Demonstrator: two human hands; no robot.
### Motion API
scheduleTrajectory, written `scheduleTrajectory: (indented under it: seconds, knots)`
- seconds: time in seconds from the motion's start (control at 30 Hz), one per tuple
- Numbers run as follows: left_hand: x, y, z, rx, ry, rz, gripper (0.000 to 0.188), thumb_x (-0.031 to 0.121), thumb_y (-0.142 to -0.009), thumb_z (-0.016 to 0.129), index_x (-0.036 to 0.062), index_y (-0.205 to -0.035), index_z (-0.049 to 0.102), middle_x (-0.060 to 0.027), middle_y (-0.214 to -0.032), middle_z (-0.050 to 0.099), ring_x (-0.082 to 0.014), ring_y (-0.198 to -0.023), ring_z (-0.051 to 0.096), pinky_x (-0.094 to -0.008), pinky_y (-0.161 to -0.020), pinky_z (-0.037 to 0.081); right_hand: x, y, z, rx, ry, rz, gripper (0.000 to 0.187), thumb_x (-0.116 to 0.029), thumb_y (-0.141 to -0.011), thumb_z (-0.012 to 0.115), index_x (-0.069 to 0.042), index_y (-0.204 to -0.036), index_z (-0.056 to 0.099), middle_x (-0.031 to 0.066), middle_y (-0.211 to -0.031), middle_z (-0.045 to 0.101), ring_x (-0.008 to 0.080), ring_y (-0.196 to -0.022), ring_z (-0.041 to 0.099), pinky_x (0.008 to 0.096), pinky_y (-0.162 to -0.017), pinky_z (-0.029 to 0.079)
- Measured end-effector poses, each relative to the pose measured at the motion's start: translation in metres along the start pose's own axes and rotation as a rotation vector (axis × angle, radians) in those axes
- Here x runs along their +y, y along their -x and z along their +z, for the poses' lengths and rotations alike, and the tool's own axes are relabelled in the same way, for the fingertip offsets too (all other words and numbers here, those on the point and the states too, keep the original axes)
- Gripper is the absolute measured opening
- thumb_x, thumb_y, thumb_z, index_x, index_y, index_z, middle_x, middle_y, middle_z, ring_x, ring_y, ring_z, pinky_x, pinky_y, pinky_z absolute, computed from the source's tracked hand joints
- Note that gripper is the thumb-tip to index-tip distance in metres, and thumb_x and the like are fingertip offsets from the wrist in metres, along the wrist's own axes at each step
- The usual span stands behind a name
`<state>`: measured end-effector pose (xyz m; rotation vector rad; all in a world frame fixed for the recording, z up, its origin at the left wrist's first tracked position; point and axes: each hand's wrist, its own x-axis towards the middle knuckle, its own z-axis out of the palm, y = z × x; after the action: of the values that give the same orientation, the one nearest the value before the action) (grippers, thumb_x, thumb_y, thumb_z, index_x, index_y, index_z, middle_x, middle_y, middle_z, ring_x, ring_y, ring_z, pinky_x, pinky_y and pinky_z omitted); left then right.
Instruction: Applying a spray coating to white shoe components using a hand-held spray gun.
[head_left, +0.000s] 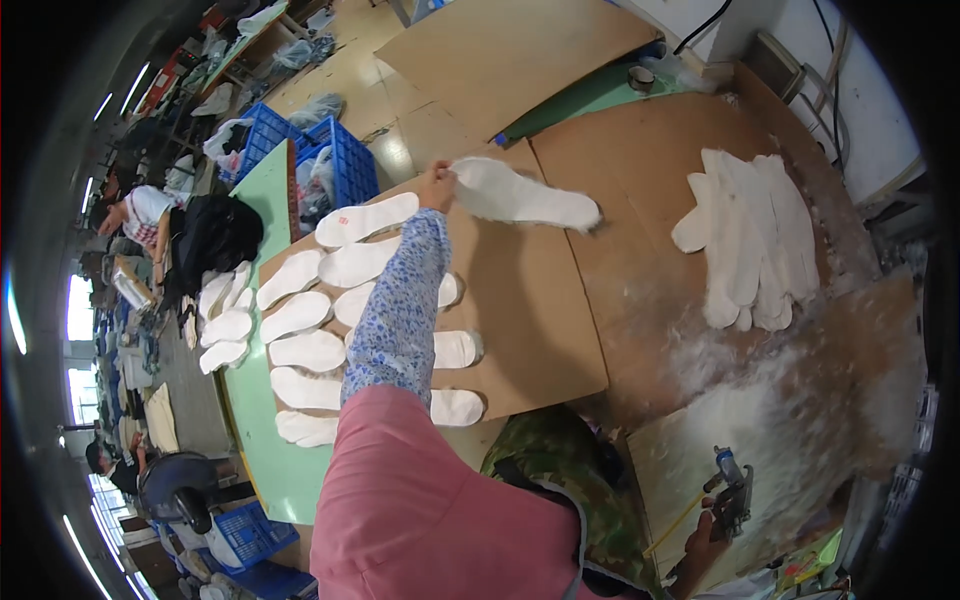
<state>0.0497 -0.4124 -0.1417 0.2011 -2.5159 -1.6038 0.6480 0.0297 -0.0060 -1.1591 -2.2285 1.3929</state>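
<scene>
My left hand (pixel 437 187) is closed on one end of a white fuzzy insole (pixel 525 197), raised over the cardboard (pixel 535 300). The insole's other end points to the right, and its shadow falls below it. Left of and beneath my sleeved left arm lie rows of white insoles (pixel 300 350), some partly hidden by the sleeve. My right hand (pixel 703 543), low at the right, is wrapped round a spray gun (pixel 735 490) with a blue top and a yellow hose (pixel 675 523). A stack of white insoles (pixel 757 240) rests on the board at the right.
White fibres coat the brown surface (pixel 790 400) around the gun. A tape roll (pixel 641 79) sits at the back. Blue crates (pixel 342 165) with plastic bags stand beyond the green table (pixel 285 480). A person (pixel 150 220) is at the far left, and a fan (pixel 185 490) stands lower left.
</scene>
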Motion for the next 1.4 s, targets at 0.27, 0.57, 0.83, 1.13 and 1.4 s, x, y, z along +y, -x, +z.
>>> scheduleTrajectory:
  seconds: [0.27, 0.57, 0.83, 1.13, 1.4]
  knots:
    - [-0.045, -0.055, -0.037, 0.261, -0.382, -0.072, 0.027, 0.008, -0.08, 0.054, 0.0079, -0.104, 0.068, -0.0177, -0.098, 0.069, -0.0323, -0.098, 0.065, -0.0395, -0.086, 0.05, 0.006, 0.007, 0.01, 0.026, 0.039, 0.029, 0.036, -0.011, -0.088, 0.059, -0.003, -0.123, 0.056, 0.0028, -0.097, 0.065, 0.0011, -0.043, 0.034, 0.0185, -0.038, 0.024]
    - [-0.012, -0.045, -0.039, 0.663, -0.69, 0.088, 0.033, 0.002, -0.075, 0.058, 0.006, -0.108, 0.063, -0.0153, -0.091, 0.062, -0.0336, -0.092, 0.062, -0.0435, -0.088, 0.048, 0.0, 0.01, 0.02, 0.015, 0.027, 0.053, 0.034, -0.01, -0.089, 0.057, -0.003, -0.122, 0.057, 0.0008, -0.092, 0.063, 0.0009, -0.044, 0.033, 0.019, -0.039, 0.023]
    - [0.097, 0.025, 0.14, -0.502, 0.265, 0.195, 0.023, 0.001, -0.093, 0.047, 0.0009, -0.11, 0.062, -0.0066, -0.09, 0.064, -0.0131, -0.078, 0.06, -0.0265, -0.071, 0.051, -0.05, 0.025, 0.022, 0.14, 0.034, 0.353, 0.028, -0.01, -0.088, 0.058, -0.004, -0.116, 0.061, -0.0044, -0.085, 0.061, 0.0009, -0.051, 0.031, 0.0206, -0.045, 0.024]
    - [0.235, 0.095, 0.364, -0.723, 0.307, 0.583, 0.018, 0.003, -0.09, 0.05, 0.0053, -0.102, 0.064, -0.0112, -0.099, 0.066, -0.0221, -0.086, 0.064, -0.0339, -0.074, 0.051, -0.066, 0.054, 0.014, 0.236, 0.009, 0.319, 0.035, 0.0, -0.085, 0.057, 0.001, -0.121, 0.056, 0.0043, -0.098, 0.066, 0.0092, -0.077, 0.055, 0.0252, -0.067, 0.044]
    - [0.245, 0.021, 0.458, -0.535, -0.766, 0.477, 0.042, 0.027, -0.084, 0.055, 0.0217, -0.126, 0.056, -0.0153, -0.124, 0.059, -0.0318, -0.117, 0.055, -0.0473, -0.098, 0.043, -0.053, 0.091, -0.001, 0.446, -0.106, 0.432, 0.03, 0.003, -0.084, 0.06, 0.006, -0.114, 0.058, 0.0073, -0.102, 0.065, 0.0112, -0.089, 0.058, 0.0252, -0.078, 0.045]
